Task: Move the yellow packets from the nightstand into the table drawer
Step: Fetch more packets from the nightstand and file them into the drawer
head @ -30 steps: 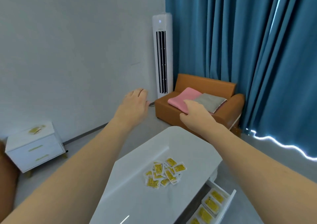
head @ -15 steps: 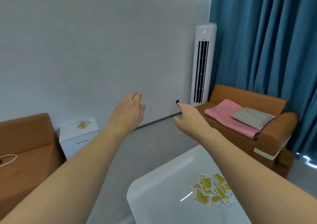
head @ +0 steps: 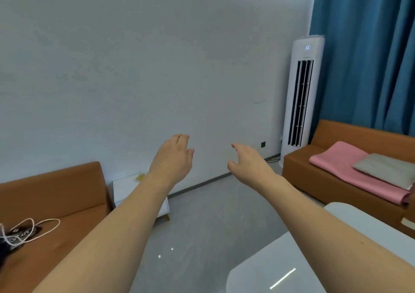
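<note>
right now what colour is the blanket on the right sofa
Pink blanket, seen best in the head view, the only one.

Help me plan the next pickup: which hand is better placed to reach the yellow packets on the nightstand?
Probably the left hand: open, empty, in line with the nightstand and its yellow packets. The right hand, also open, hangs further right.

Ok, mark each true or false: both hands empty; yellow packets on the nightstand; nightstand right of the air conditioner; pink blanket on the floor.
1. Both hands are empty. True: the left hand and the right hand hold nothing.
2. Yellow packets lie on the nightstand. True.
3. The nightstand stands right of the air conditioner. False: far left of it.
4. The pink blanket lies on the floor. False: on the sofa.
</note>
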{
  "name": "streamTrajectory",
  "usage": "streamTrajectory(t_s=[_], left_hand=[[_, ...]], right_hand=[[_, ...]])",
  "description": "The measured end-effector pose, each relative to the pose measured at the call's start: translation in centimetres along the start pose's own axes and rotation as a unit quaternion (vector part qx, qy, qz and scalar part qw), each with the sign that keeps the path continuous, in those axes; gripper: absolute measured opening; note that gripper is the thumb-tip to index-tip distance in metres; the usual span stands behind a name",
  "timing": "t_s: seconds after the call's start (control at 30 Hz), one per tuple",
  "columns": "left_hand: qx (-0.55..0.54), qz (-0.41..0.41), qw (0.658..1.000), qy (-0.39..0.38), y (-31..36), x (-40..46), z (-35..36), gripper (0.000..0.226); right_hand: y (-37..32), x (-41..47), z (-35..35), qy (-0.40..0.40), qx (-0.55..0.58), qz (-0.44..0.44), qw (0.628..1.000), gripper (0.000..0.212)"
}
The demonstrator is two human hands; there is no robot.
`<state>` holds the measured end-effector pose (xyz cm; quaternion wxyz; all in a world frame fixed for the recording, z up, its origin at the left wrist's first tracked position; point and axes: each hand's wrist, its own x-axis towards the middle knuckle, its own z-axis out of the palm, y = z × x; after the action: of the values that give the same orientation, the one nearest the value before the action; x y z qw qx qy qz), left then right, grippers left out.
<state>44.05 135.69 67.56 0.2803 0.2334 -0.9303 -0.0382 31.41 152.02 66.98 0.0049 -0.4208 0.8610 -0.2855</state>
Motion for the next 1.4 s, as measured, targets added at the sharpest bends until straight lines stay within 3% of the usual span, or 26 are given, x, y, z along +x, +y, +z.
streamTrajectory(t_s=[0.5,0.9,1.17,1.4], left_hand=[[0.043,-0.002,0.999,-0.009,-29.8,22.4,4.0,0.046],[-0.023,-0.031,0.999,-0.023,-57.2,41.4,9.5,0.048],[-0.032,-0.03,0.995,-0.092,-69.6,53.1,20.6,0.048],[-0.046,-0.118,0.975,-0.184,-82.8,62.3,30.5,0.051]], right_hand=[[-12.8,32.4,17.1,-0.006,0.031,-0.019,0.999,0.06],[-23.4,57.9,31.0,0.02,0.024,0.01,0.999,0.062],[-22.8,74.7,42.5,-0.015,0.037,0.047,0.998,0.062],[-22.3,90.3,54.4,-0.088,0.062,0.073,0.991,0.062]])
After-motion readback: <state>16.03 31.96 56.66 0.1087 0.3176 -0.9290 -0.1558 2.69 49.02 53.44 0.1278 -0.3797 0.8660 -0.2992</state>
